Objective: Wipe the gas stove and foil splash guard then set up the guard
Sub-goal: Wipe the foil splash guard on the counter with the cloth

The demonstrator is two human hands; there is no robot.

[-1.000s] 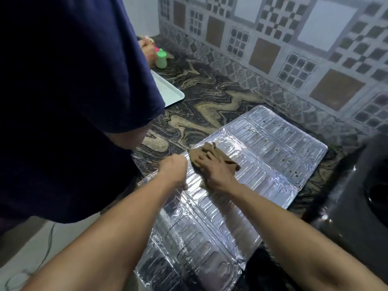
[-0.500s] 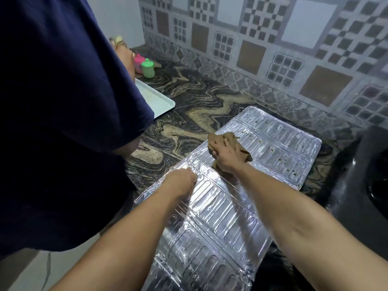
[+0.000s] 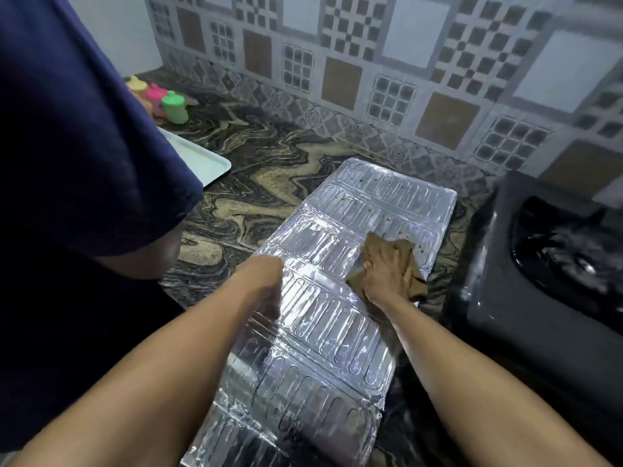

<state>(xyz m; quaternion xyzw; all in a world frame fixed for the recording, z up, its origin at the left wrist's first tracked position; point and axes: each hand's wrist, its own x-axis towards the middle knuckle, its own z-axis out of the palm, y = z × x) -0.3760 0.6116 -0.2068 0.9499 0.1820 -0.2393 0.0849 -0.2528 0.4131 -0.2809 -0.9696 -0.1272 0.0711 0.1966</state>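
A person leans over a marbled dark kitchen surface (image 3: 269,183), both bare forearms reaching forward. The foil splash guard (image 3: 323,332) lies flat and unfolded on that surface, a long strip of embossed silver panels running from the near edge away toward the tiled wall (image 3: 404,79), with the gas stove (image 3: 546,264) just beside it on the right. The guard looks very light, thin and easily creased; it would likely slide or buckle under a hard rub, so it is best pinned flat with one hand and later lifted by its outer edges or along the fold lines, not by the middle of a panel. The right hand (image 3: 387,271) rests palm down with fingers spread and nearly straight, pressing a brown cloth (image 3: 409,264) onto the guard's right side, near the stove; it pushes the cloth rather than clutching it. Small brown spots remain on the guard's far panels beyond the cloth. The left hand (image 3: 266,271) sits on the guard's left edge, apparently steadying it, but its fingers are turned away and blurred, so whether this grip is curled or flat cannot be told. Left of the guard, a second person in a dark blue shirt (image 3: 77,163) stands close, partly covering a pale tray (image 3: 202,160) and some coloured plastic cups (image 3: 168,106).
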